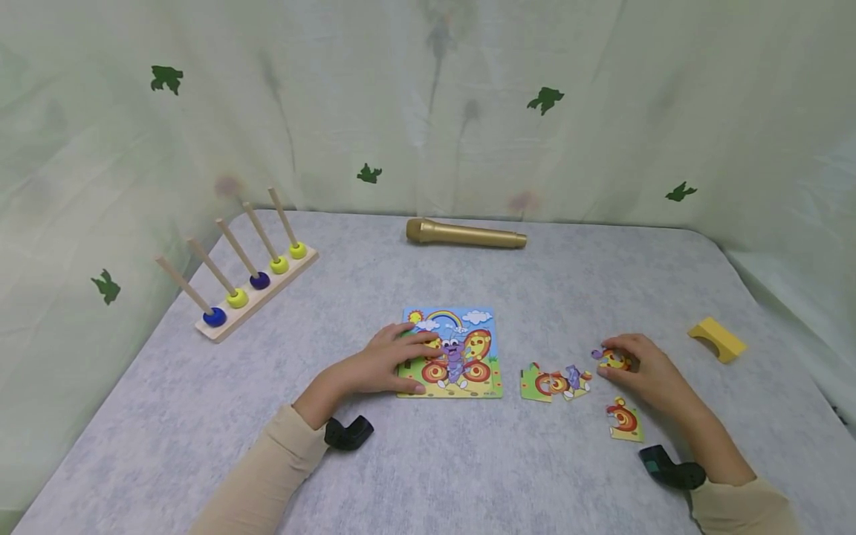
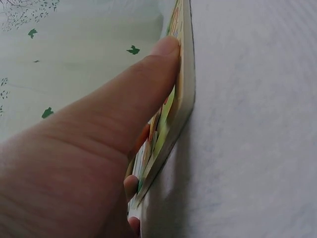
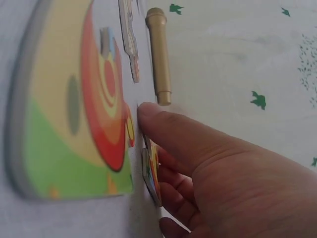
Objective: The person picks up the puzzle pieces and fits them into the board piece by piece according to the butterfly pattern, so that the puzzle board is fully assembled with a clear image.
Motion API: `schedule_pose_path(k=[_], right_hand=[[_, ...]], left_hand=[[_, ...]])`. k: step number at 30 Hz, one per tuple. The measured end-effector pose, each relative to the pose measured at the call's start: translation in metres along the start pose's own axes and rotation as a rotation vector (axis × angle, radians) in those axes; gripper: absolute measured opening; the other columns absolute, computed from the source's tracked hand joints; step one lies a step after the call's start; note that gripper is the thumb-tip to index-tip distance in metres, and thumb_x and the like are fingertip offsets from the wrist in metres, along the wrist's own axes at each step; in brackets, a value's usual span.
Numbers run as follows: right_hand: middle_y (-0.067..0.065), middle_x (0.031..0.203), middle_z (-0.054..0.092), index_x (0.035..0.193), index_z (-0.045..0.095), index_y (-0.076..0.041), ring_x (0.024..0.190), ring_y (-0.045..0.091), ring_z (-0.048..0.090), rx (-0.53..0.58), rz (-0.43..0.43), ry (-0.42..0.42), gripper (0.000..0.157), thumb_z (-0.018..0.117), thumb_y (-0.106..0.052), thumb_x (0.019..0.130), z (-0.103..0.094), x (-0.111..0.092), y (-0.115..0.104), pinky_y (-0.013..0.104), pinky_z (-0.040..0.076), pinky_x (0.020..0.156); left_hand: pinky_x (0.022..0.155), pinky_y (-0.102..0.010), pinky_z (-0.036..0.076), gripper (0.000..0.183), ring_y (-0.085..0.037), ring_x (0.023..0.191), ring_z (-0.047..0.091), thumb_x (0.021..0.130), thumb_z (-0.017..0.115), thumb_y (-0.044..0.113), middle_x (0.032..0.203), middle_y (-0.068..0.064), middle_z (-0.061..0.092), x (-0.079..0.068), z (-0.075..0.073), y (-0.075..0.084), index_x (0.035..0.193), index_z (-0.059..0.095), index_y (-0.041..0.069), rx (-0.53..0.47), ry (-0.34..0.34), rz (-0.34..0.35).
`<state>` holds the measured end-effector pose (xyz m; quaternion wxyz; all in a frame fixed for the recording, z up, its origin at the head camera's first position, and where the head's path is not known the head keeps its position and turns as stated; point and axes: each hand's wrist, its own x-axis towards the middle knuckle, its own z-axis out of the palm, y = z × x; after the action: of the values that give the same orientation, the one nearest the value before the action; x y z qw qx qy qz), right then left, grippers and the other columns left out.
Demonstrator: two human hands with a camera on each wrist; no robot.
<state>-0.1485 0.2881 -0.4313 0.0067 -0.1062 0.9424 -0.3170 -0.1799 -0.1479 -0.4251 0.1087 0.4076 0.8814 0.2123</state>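
A broad lane crosses the mottled grey-blue surface (image 1: 575, 286) between the gold rod-shaped microphone (image 1: 468, 234) at the back and the flat, square, brightly printed butterfly board (image 1: 456, 364); only a narrow strip parts that board from the joined multicoloured puzzle pieces (image 1: 551, 384). The left grip (image 1: 388, 362) blocks the board's left side, beyond which the pale wooden five-peg rack (image 1: 266, 294) stands tall. Passage remains between the right grip (image 1: 645, 369) and the yellow arched block (image 1: 722, 340).

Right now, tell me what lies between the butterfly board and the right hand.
In the head view, a cluster of puzzle pieces lies between the butterfly board and the right hand.
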Motion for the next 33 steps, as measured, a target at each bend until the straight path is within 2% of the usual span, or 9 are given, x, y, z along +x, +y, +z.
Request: schedule_pose_path(k=[5, 9, 14, 17, 20, 26, 30, 33], right_hand=[[0.021, 0.115, 0.048, 0.117, 0.052, 0.002, 0.104, 0.036, 0.044, -0.005, 0.015, -0.002, 0.050, 0.066, -0.032, 0.082, -0.003, -0.001, -0.007, 0.053, 0.036, 0.085], [0.017, 0.117, 0.049, 0.121, 0.051, -0.001, 0.099, 0.031, 0.047, 0.003, -0.003, 0.016, 0.051, 0.065, -0.032, 0.083, -0.006, -0.001, -0.019, 0.047, 0.042, 0.079], [0.012, 0.113, 0.052, 0.119, 0.055, -0.003, 0.090, 0.022, 0.047, 0.010, -0.125, 0.085, 0.045, 0.069, -0.023, 0.080, -0.008, -0.001, -0.043, 0.038, 0.044, 0.070], [0.009, 0.113, 0.053, 0.117, 0.057, -0.003, 0.090, 0.018, 0.047, 0.028, -0.218, 0.120, 0.044, 0.071, -0.016, 0.078, -0.005, 0.001, -0.060, 0.035, 0.044, 0.070], [0.007, 0.113, 0.053, 0.118, 0.057, -0.004, 0.094, 0.017, 0.047, 0.052, -0.291, 0.124, 0.044, 0.071, -0.013, 0.077, -0.001, 0.005, -0.078, 0.038, 0.044, 0.074], [0.004, 0.115, 0.053, 0.119, 0.057, -0.006, 0.102, 0.022, 0.049, 0.163, -0.370, 0.039, 0.045, 0.072, -0.016, 0.077, 0.015, 0.019, -0.118, 0.047, 0.043, 0.081], [0.002, 0.116, 0.053, 0.119, 0.057, -0.007, 0.105, 0.020, 0.049, 0.208, -0.404, -0.020, 0.046, 0.072, -0.015, 0.077, 0.032, 0.030, -0.135, 0.042, 0.044, 0.084], [0.003, 0.115, 0.054, 0.118, 0.057, -0.004, 0.104, 0.021, 0.050, 0.236, -0.408, -0.057, 0.045, 0.072, -0.015, 0.076, 0.049, 0.040, -0.139, 0.038, 0.044, 0.084]], left_hand=[[0.102, -0.050, 0.009, 0.059, -0.031, 0.131, 0.012, 0.081, 0.061, 0.046, 0.144, 0.002, 0.028, 0.000, -0.002, 0.002, 0.134, 0.044, 0.026, -0.003, 0.001, 0.005], [0.102, -0.050, 0.009, 0.059, -0.031, 0.131, 0.011, 0.081, 0.061, 0.046, 0.144, 0.001, 0.028, -0.001, -0.002, 0.003, 0.134, 0.044, 0.025, -0.007, -0.002, 0.005], [0.103, -0.049, 0.008, 0.059, -0.030, 0.131, 0.011, 0.082, 0.061, 0.045, 0.144, 0.001, 0.028, -0.001, -0.003, 0.003, 0.134, 0.044, 0.025, 0.001, -0.006, 0.010], [0.103, -0.049, 0.008, 0.059, -0.030, 0.131, 0.011, 0.082, 0.061, 0.044, 0.144, 0.001, 0.028, 0.000, -0.003, 0.003, 0.134, 0.044, 0.024, 0.003, -0.008, 0.010], [0.103, -0.048, 0.008, 0.059, -0.030, 0.131, 0.011, 0.082, 0.061, 0.044, 0.144, 0.001, 0.028, 0.000, -0.003, 0.003, 0.135, 0.043, 0.025, 0.004, -0.011, 0.007], [0.103, -0.048, 0.007, 0.059, -0.030, 0.131, 0.011, 0.082, 0.061, 0.043, 0.144, 0.001, 0.028, 0.000, -0.003, 0.003, 0.135, 0.043, 0.024, 0.000, -0.015, 0.007], [0.103, -0.048, 0.007, 0.059, -0.029, 0.131, 0.011, 0.082, 0.061, 0.044, 0.144, 0.002, 0.027, -0.001, -0.003, 0.003, 0.135, 0.043, 0.025, 0.003, -0.014, 0.001], [0.103, -0.047, 0.007, 0.059, -0.029, 0.131, 0.011, 0.082, 0.061, 0.044, 0.144, 0.002, 0.027, -0.001, -0.003, 0.003, 0.135, 0.043, 0.025, 0.007, -0.013, 0.003]])
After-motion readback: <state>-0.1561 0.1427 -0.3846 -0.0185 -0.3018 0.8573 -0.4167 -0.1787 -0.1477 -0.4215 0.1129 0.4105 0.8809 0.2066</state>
